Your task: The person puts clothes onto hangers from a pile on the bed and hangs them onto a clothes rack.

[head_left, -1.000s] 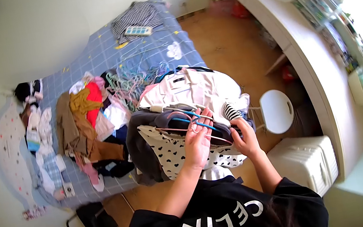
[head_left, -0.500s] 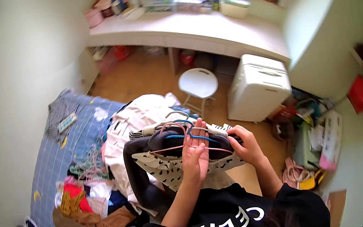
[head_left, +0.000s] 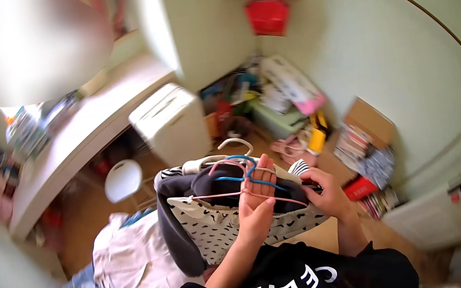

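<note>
Several garments on hangers hang in a bundle in front of me, a dark grey one [head_left: 178, 233] and a white one with black spots [head_left: 214, 227] among them. My left hand [head_left: 257, 201] is under the hooks of the pink and blue hangers [head_left: 245, 169], palm up, with the hangers lying across the fingers. A white hanger hook [head_left: 235, 143] sticks up behind them. At the right end of the bundle, my right hand [head_left: 327, 193] pinches the edge of the clothes beside a striped garment [head_left: 298, 169].
A pale garment [head_left: 135, 266] lies on the bed [head_left: 89, 286] at lower left. Beyond are a white stool [head_left: 123, 181], a white suitcase [head_left: 168, 124] and a long desk [head_left: 90, 119]. Boxes, books [head_left: 354, 144] and a green bin [head_left: 278, 117] stand by the right wall.
The view has swung right, from the bed and desk to the room's corner and right wall. The bundle of clothes stays in my hands, with the bed now lower left.
</note>
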The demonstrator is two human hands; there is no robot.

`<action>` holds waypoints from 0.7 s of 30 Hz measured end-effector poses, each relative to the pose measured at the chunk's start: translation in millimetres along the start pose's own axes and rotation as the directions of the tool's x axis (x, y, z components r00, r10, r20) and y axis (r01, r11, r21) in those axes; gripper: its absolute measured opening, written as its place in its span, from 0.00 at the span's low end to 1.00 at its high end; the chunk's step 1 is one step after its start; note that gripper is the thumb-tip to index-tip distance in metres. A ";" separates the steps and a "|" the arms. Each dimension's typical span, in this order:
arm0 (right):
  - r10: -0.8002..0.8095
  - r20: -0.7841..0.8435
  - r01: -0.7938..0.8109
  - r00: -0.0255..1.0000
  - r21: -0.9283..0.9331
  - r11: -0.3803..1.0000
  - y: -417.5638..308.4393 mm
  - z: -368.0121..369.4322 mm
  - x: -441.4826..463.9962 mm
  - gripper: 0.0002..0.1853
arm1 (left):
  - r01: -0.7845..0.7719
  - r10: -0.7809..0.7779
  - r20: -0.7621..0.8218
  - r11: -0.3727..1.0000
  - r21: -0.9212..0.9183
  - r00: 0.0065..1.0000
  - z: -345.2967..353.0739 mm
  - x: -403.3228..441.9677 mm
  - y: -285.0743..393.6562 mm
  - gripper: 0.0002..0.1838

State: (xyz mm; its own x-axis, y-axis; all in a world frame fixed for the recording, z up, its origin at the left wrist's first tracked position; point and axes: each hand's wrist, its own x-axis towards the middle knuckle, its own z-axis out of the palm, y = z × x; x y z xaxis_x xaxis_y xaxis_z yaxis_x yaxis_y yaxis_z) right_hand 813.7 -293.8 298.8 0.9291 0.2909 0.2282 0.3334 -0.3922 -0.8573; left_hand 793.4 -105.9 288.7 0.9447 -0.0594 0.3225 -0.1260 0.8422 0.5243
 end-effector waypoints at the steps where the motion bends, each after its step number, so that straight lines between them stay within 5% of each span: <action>1: 0.029 -0.036 -0.030 0.999 -0.030 0.999 6.1 -21.2 -26.3 0.13 | 0.045 -0.044 0.029 0.999 -0.008 0.999 13.6 -4.3 -22.5 0.48; 6: 0.018 -0.269 -0.092 0.963 -0.266 0.960 39.9 -126.9 -143.4 0.16 | 0.238 -0.222 0.169 0.968 -0.083 0.960 89.3 -8.4 -141.7 0.49; 13: 0.127 -0.655 -0.227 0.745 -0.070 0.971 84.5 -215.5 -245.4 0.12 | 0.482 -0.399 0.375 0.861 -0.160 0.837 181.5 -5.9 -280.4 0.50; 18: 0.108 -0.764 -0.320 0.636 -0.134 0.938 93.1 -285.0 -265.4 0.10 | 0.650 -0.505 0.446 0.708 -0.276 0.739 226.3 30.0 -357.5 0.48; 21: 0.151 -0.890 -0.350 0.430 -0.010 0.937 114.0 -314.7 -274.3 0.10 | 0.701 -0.540 0.462 0.632 -0.329 0.704 235.1 56.1 -400.4 0.46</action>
State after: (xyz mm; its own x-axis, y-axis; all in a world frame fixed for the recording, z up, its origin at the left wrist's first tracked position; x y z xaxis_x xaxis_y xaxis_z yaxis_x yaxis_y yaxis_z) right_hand 647.2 -693.0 283.7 0.5918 -0.7113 0.3793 -0.0112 -0.4777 -0.8784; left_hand 825.6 -572.5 282.1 0.5926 -0.7441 0.3084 0.6824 0.6673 0.2986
